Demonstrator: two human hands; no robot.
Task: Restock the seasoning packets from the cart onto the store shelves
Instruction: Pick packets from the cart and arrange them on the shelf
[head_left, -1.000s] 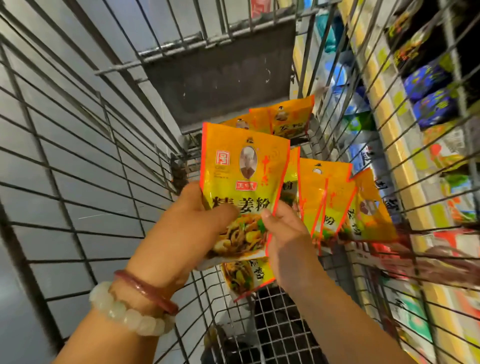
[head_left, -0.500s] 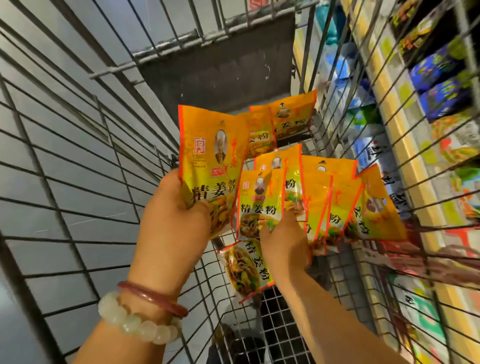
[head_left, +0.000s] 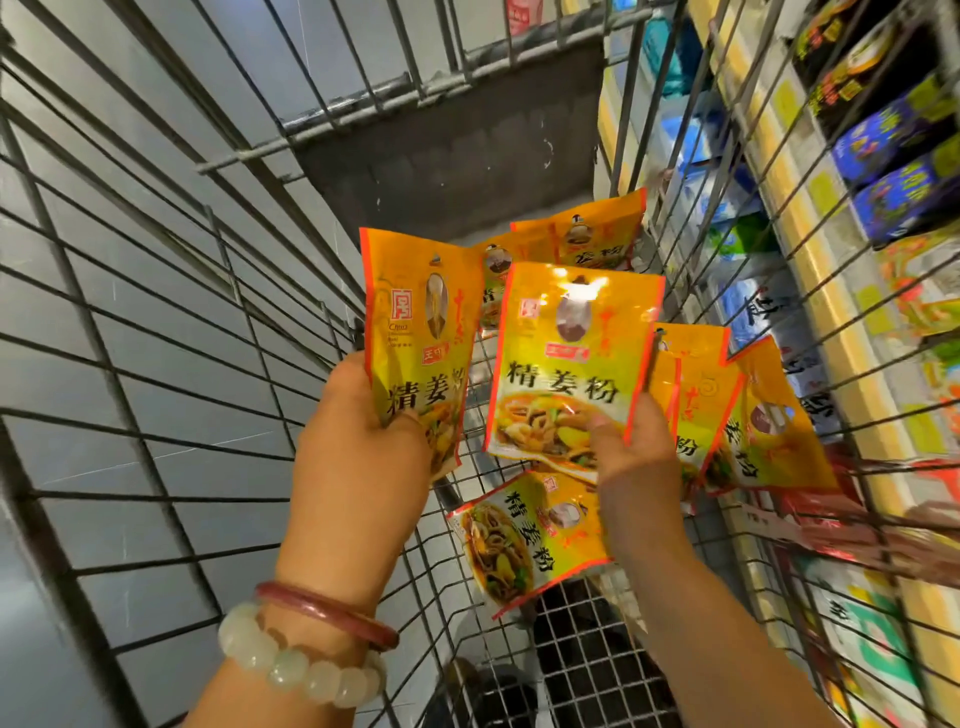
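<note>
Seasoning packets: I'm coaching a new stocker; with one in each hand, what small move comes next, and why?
Probably bring the right hand packet onto the left hand packet; that frees a hand for the loose packets in the cart.

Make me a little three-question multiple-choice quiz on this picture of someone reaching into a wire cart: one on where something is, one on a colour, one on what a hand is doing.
1. Where are the store shelves?
A. Right of the cart
B. Left of the cart
C. Under the cart

2. What is the main colour of the seasoning packets?
A. Blue
B. Yellow-orange
C. White

3. What is the right hand doing?
A. Hanging idle
B. Pushing the cart wall
C. Pinching a packet

Answers:
1 A: stocked shelves show through the wire cart wall on the right.
2 B: the packet in the left hand, the left-hand packet, is yellow-orange with a red edge, as are the loose ones.
3 C: its thumb lies on the face of the right-hand packet, fingers behind it.
</note>
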